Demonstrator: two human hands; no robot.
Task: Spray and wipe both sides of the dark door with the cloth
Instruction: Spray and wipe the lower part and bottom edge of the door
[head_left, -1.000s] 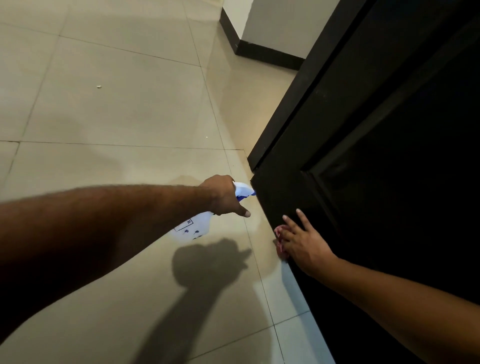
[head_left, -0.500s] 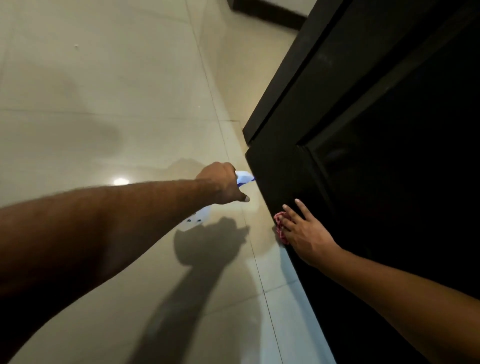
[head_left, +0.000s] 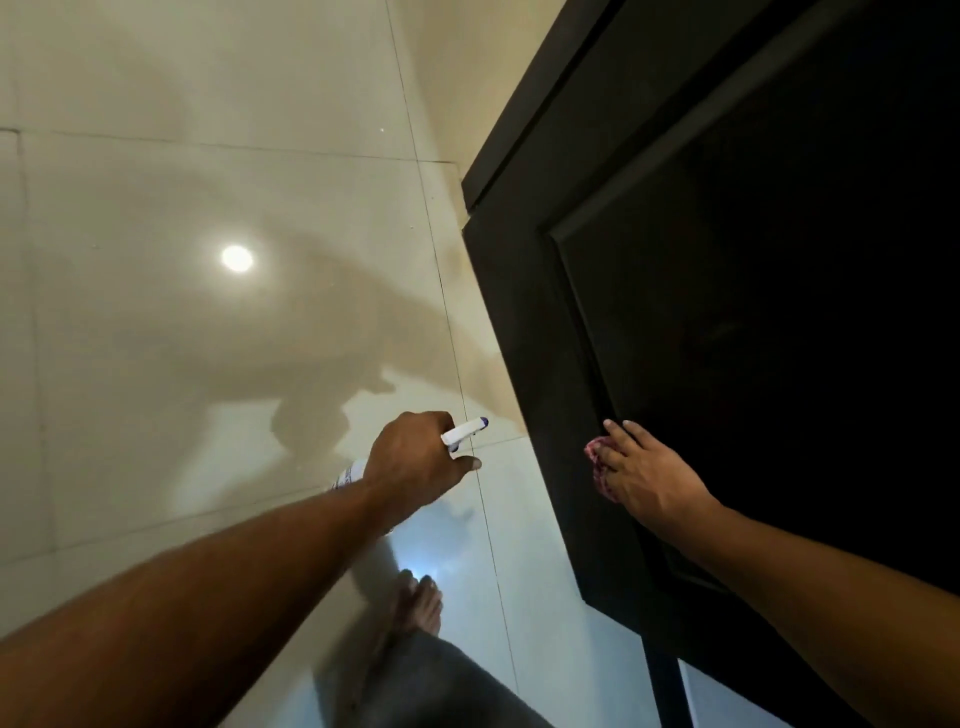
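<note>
Head view: the cloth (head_left: 596, 463) is judged soft, light and limp, so it is best held flat under the palm and spread fingers, where it can be made to follow the moulding. The spray bottle (head_left: 466, 430) is judged to be light, rigid plastic and is best gripped round the neck. The door (head_left: 530, 312) is stiff but hinged, and may swing if pressed hard.

The cloth is pink-red, patterned and bunched. The bottle is white with a blue nozzle tip. The door is near black and matt, with a recessed panel.

The cloth is pressed against the low left border of the door, above the tiled floor (head_left: 208, 415), by the right hand (head_left: 647, 475), whose fingers are laid nearly straight. The bottle is gripped by the left hand (head_left: 413, 460), fingers curled round it, with the nozzle aimed toward the door and kept apart from it.
</note>
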